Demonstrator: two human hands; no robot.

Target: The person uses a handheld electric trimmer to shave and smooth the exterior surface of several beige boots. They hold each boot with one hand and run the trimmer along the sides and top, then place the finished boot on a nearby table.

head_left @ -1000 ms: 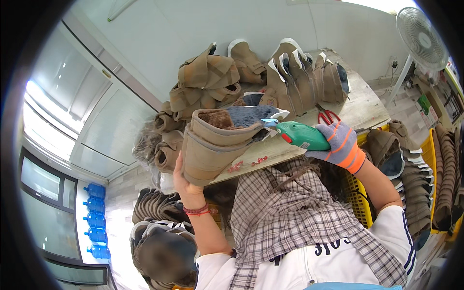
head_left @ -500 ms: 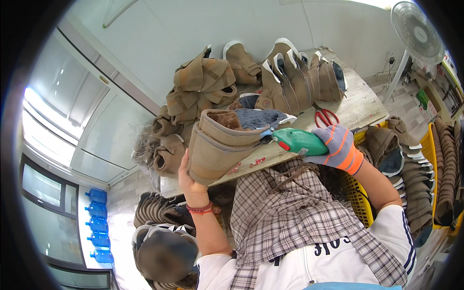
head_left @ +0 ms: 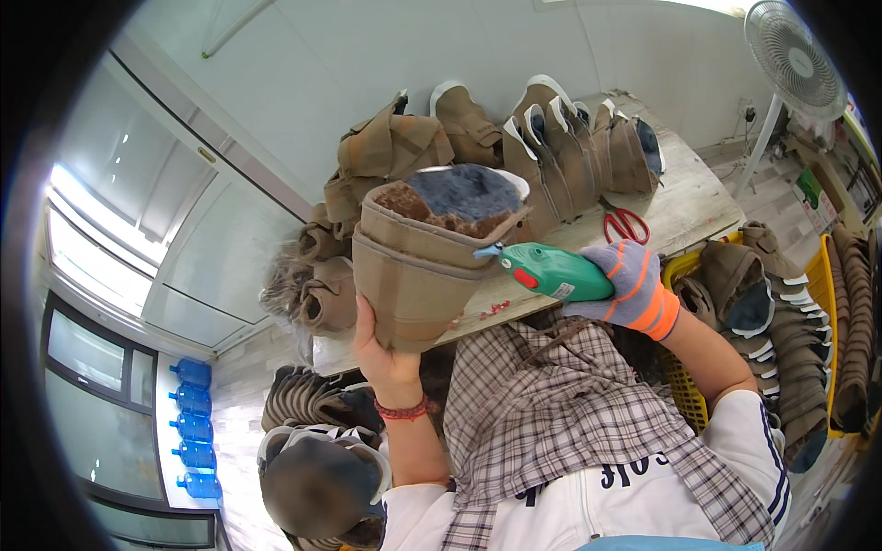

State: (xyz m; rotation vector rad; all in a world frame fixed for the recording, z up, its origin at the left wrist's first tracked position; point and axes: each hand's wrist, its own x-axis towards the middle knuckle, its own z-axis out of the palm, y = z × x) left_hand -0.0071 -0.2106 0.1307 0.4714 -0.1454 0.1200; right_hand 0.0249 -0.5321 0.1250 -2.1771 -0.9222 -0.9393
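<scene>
A brown boot upper (head_left: 413, 289) is raised over the near edge of the table, its opening showing brown and dark blue fur lining. My bare left hand (head_left: 390, 367) grips it from below, with the thumb up its side. A gray and orange glove covers my right hand (head_left: 636, 289), whose fingers wrap round a green handheld electric cutter (head_left: 560, 273) with a red button. The cutter's blue tip (head_left: 489, 251) meets the upper's right side just under the rim; whether it touches the cloth or only overlaps it in view, I cannot tell.
Several brown fur-lined uppers (head_left: 551, 161) stand along the back of the worn wooden table (head_left: 694, 197). Red-handled scissors (head_left: 625, 223) lie right of them. Yellow baskets (head_left: 687, 390) stacked with uppers stand at the right, near a white fan (head_left: 797, 62). More uppers (head_left: 317, 404) are piled below left.
The upper has turned and tipped so more of its opening faces me. The cutter has shifted slightly left with my right hand, its tip staying at the upper's right side.
</scene>
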